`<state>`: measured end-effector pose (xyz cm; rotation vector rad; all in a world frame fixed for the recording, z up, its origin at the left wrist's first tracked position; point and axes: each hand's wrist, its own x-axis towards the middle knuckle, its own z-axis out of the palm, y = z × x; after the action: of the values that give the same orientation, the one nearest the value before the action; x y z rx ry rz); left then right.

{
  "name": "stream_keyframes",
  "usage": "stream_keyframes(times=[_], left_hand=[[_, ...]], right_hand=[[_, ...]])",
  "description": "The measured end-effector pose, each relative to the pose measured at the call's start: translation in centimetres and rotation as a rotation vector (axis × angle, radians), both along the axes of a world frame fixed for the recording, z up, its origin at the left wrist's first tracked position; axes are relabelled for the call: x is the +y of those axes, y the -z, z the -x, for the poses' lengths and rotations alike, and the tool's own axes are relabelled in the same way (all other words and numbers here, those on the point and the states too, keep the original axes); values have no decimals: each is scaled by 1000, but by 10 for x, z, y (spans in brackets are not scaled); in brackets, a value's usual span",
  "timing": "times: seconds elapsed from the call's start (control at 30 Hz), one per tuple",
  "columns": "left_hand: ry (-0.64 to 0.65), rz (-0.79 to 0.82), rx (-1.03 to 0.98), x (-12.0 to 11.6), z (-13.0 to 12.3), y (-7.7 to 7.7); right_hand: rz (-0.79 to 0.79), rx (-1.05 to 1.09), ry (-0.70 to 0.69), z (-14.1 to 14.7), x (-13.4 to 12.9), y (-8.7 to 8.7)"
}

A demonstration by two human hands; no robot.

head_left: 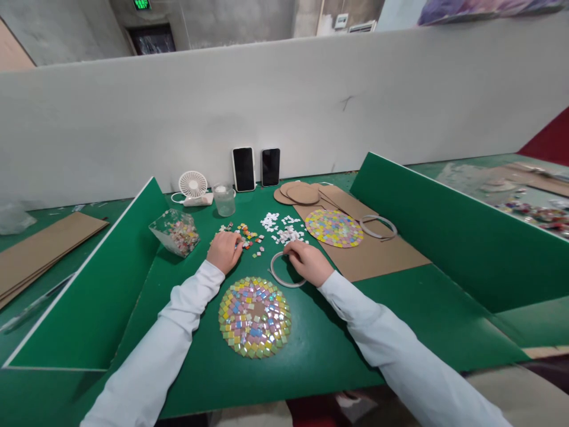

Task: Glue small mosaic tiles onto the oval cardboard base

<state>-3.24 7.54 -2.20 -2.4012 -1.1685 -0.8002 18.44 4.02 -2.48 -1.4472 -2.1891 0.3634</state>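
My left hand [225, 251] rests at the colored tile pile [252, 235], its fingers bent together; whatever they hold is hidden. My right hand [308, 261] is closed over the upper right part of a pale ring [276, 274], just below the white tile pile [288, 232]. The fingertips seem to touch the ring, but whether they grip it or a small tile is unclear. Nearer me lies a round mosaic [255, 317] of yellow, green, pink and blue tiles, with a small bare brown patch near its middle.
A clear box of tiles [175, 232], a white fan [192, 185] and a glass [224, 200] stand at left. Two phones [243, 169] lean behind. Right are round boards [303, 193], cardboard [377, 258], a second mosaic [334, 228] and another ring [378, 236]. Green panels [444, 219] flank the workspace.
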Motion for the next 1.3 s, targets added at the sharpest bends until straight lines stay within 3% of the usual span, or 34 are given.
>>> stream_keyframes(times=[0.2,0.5,1.03,1.3], left_hand=[[-7,162,-158,2,2,4],[-42,253,-290,1,4,1],[-5,213,-373,-3,1,-2],[12,84,-364,0,1,0]], right_hand=[[1,-9,7,1,0,-1],[23,-41,10,1,-1,-2],[32,-31,-2,1,-1,-2],[31,-42,0,2,-1,-3]])
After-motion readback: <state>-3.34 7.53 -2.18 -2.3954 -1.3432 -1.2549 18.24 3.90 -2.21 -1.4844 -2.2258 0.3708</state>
